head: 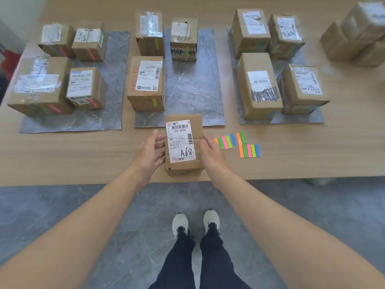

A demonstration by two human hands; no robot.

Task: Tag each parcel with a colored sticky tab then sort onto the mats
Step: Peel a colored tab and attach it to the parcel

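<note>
Brown cardboard parcel (183,142) labelled A68 stands at the front edge of the light wooden table (83,159), just before the middle grey marbled mat (193,90), right hand (210,151) gripping its right side, left hand (150,155) spread loose against its left, coloured sticky tabs (239,143) just to its right.
</note>
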